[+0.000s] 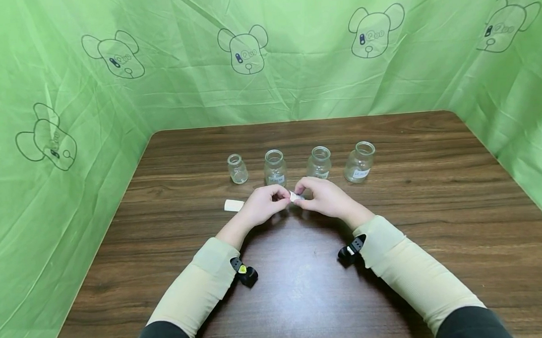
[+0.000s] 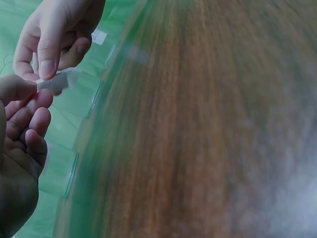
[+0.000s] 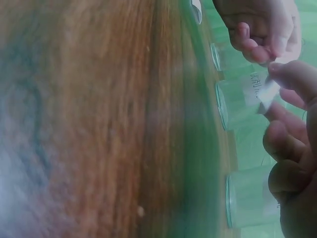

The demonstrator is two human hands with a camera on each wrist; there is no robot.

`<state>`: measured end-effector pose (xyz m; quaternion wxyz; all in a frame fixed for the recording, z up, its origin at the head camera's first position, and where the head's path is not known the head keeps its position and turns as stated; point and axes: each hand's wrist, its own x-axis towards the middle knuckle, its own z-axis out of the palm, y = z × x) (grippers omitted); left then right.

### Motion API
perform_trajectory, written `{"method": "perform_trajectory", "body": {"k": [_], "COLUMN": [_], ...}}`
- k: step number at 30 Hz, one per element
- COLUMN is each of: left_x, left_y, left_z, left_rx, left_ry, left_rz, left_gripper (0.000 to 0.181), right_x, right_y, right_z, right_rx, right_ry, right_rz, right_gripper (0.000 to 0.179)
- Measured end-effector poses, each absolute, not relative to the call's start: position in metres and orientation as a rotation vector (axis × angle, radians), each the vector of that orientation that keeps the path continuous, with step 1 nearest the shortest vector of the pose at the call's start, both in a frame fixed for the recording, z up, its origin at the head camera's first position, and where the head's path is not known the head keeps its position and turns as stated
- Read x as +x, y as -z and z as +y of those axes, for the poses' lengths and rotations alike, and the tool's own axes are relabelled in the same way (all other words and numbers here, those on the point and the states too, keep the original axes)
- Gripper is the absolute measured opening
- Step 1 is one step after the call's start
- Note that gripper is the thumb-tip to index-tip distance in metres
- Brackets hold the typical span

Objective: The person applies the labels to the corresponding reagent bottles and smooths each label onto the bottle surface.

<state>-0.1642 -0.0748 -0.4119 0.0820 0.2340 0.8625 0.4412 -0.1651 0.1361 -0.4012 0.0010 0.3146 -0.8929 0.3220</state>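
A small white paper label [image 1: 294,196] is held between my two hands above the middle of the table. My left hand [image 1: 265,204] pinches one end of the label with thumb and forefinger. From the other side, my right hand [image 1: 324,196] pinches it too. Handwritten marks show on the label [image 3: 270,93] in the right wrist view. Just beyond the hands stand two labelled glass jars, the left-middle jar [image 1: 275,168] and the right-middle jar [image 1: 319,162]; the right hand partly covers the latter. A white paper strip [image 1: 233,205] lies beside my left hand.
In the same row, a smaller jar without a visible label [image 1: 237,169] stands at the left end, and a labelled jar [image 1: 359,162] at the right end. The wooden table [image 1: 121,276] is bordered by green cloth walls [image 1: 290,97] at the back and sides.
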Motion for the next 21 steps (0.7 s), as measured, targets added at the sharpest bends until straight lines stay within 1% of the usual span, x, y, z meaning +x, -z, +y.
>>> {"method": "perform_trajectory", "body": {"k": [10,21], "left_x": [-0.1633,-0.1627], "left_y": [0.4108,0.4107], "left_z": [-0.0739,-0.0721], "left_rx": [0.678,0.698], "left_ry": [-1.336,-1.313], "left_rz": [2.554,2.591], "left_gripper": [0.011,0.009], "right_x": [-0.1605,-0.1598], "right_y": [0.4039,0.406], "right_z": [0.1328,0.1322], "right_rx": [0.98,0.936], "right_ry": [-1.06,-1.131], "right_rz": [-2.723,-2.689], "right_gripper": [0.014,0.011]}}
